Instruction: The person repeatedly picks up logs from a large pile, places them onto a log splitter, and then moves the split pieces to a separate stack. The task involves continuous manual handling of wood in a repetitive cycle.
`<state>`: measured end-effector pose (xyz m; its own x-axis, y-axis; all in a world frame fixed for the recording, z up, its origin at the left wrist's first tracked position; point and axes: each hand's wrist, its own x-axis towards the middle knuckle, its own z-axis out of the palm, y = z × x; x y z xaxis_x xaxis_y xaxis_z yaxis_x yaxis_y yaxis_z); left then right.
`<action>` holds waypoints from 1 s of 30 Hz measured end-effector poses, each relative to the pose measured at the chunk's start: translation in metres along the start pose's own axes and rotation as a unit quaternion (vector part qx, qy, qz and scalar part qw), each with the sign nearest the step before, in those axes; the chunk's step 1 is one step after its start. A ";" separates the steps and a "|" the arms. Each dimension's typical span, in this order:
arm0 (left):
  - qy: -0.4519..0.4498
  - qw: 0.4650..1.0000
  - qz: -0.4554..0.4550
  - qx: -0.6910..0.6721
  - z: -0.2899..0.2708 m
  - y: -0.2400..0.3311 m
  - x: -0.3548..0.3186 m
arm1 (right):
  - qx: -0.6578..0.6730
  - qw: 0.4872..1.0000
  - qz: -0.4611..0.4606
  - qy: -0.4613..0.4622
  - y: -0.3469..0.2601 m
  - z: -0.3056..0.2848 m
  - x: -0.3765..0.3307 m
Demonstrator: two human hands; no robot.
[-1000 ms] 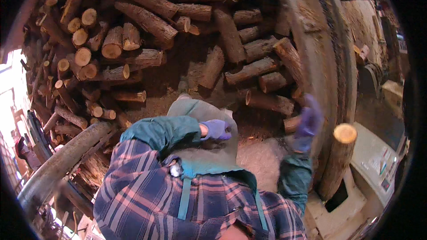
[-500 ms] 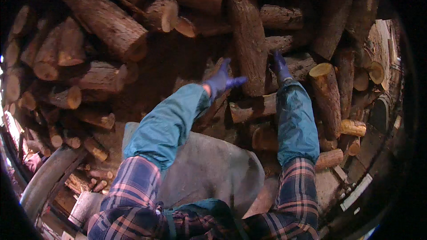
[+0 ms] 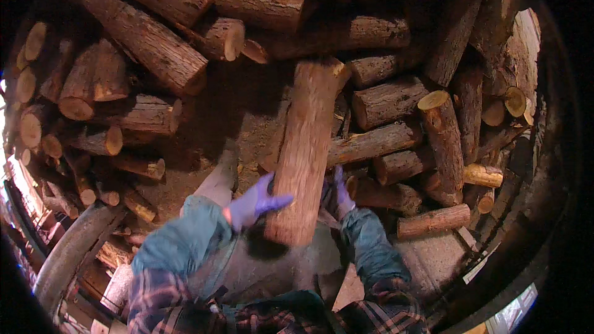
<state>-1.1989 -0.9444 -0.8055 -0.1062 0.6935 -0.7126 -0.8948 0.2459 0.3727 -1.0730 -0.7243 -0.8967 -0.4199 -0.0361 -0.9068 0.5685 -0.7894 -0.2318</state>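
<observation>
Left hand: the left hand (image 3: 255, 203), in a purple glove, lies flat against the left side of a long log (image 3: 303, 151), fingers spread and pressing on the bark near its lower end.
Right hand: the right hand (image 3: 340, 193), gloved the same, sits on the other side of that log, fingers pointing up along its right edge — partly hidden behind the wood, so how far it wraps round cannot be told.
Long log: held between the two hands, standing nearly upright in the view and leaning slightly right at the top; its cut lower end sits just above the person's lap, its upper end reaches up beyond both hands toward the stack.
Log stack: a woodpile (image 3: 148, 49) of round, bark-covered logs lies beyond and to both sides of the hands, many showing pale cut ends.
Near the right hand: a short log with a light cut face (image 3: 442, 139) leans just to its right, with a thinner one (image 3: 433, 221) lying lower down.
Sleeves: teal cuffs (image 3: 185, 235) under a plaid shirt — both forearms come up from below the hands.
</observation>
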 end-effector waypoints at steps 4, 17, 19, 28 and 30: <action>0.086 0.994 -0.062 -0.024 0.037 -0.048 -0.068 | 0.188 0.973 0.118 -0.059 0.035 0.024 -0.028; -0.142 0.959 -0.057 0.239 0.116 -0.025 -0.255 | 0.273 0.942 0.118 -0.153 0.090 0.065 -0.214; -0.091 0.972 -0.210 0.058 0.155 0.027 -0.262 | 0.250 0.948 0.089 -0.173 0.082 0.076 -0.272; -0.326 0.848 0.034 0.417 0.362 0.082 -0.257 | -0.311 0.833 -0.437 -0.137 -0.110 -0.005 -0.518; -0.400 0.798 0.097 0.441 0.438 0.074 -0.243 | -0.386 0.796 -0.465 -0.022 -0.147 -0.044 -0.619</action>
<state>-1.0492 -0.7984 -0.3447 0.4210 0.8997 -0.1151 -0.2051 0.2180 0.9541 -0.8654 -0.5584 -0.3170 -0.9283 0.3093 -0.2064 0.2550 0.1256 -0.9587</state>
